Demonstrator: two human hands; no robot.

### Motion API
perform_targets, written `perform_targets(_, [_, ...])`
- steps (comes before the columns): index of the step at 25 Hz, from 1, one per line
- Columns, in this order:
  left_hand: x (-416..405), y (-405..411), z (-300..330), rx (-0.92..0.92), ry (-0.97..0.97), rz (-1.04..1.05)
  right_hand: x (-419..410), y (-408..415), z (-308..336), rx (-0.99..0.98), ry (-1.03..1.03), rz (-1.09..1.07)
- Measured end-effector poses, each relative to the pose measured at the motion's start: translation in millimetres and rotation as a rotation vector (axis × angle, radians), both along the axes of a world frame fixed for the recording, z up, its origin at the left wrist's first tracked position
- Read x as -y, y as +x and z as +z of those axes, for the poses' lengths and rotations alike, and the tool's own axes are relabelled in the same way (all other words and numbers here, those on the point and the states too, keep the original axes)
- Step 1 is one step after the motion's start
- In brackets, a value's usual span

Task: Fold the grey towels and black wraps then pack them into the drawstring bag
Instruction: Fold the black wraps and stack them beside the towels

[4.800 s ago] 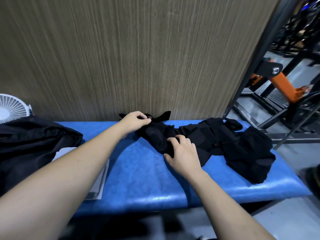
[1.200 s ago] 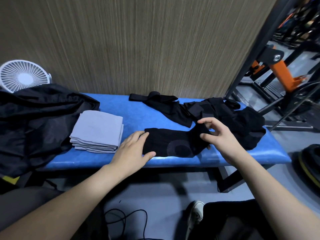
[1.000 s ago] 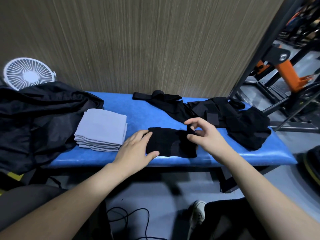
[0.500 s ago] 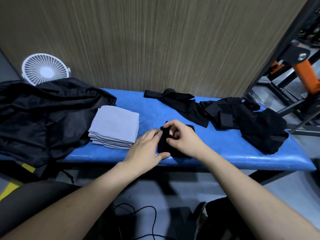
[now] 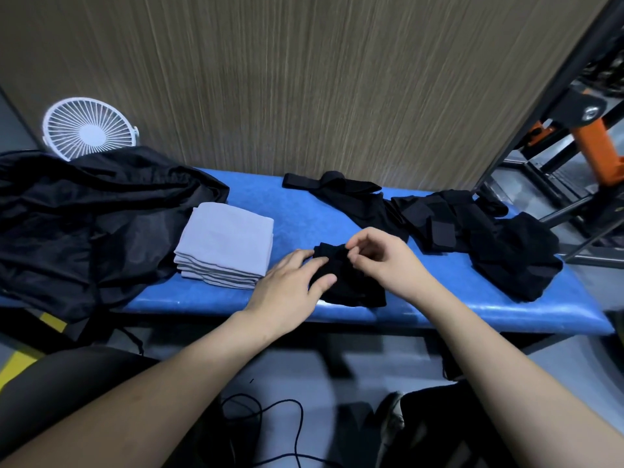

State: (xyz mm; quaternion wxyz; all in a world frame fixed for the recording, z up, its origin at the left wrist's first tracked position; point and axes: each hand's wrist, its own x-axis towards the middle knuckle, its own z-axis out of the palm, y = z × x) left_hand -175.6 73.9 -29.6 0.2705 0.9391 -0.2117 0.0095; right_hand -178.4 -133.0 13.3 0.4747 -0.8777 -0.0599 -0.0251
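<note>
A folded black wrap (image 5: 351, 285) lies near the front edge of the blue bench (image 5: 304, 211). My left hand (image 5: 290, 285) rests flat on its left end with straight fingers. My right hand (image 5: 381, 258) is over its top edge, fingers curled and pinching the fabric. A neat stack of folded grey towels (image 5: 226, 244) sits to the left. The black drawstring bag (image 5: 84, 224) lies crumpled at the far left. More unfolded black wraps (image 5: 472, 231) are heaped at the right, one stretched along the back (image 5: 341, 194).
A white fan (image 5: 89, 130) stands behind the bag against the wood-grain wall. Black and orange gym equipment (image 5: 594, 143) stands at the right. A black cable (image 5: 270, 430) lies on the floor below the bench, beside my shoe (image 5: 388, 420).
My right hand has folded the long black wrap leftward over itself into a short bundle, while my left hand held its left end down. The view shifted left.
</note>
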Motion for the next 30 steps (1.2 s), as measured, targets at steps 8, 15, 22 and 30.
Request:
perform_targets(8, [4, -3, 1, 0.026, 0.065, -0.046, 49, -8, -16, -0.052, -0.493, 0.146])
perform_targets(15, [16, 9, 3, 0.086, 0.128, -0.194, 51, -21, -18, -0.095, -0.509, 0.163])
perform_targets(22, [25, 18, -3, 0.056, 0.272, -0.231, 52, -30, -28, -0.130, -0.657, 0.152])
perform_targets(30, [18, 15, -7, 0.061, 0.328, -0.171, 46, -32, -20, -0.154, -0.844, 0.105])
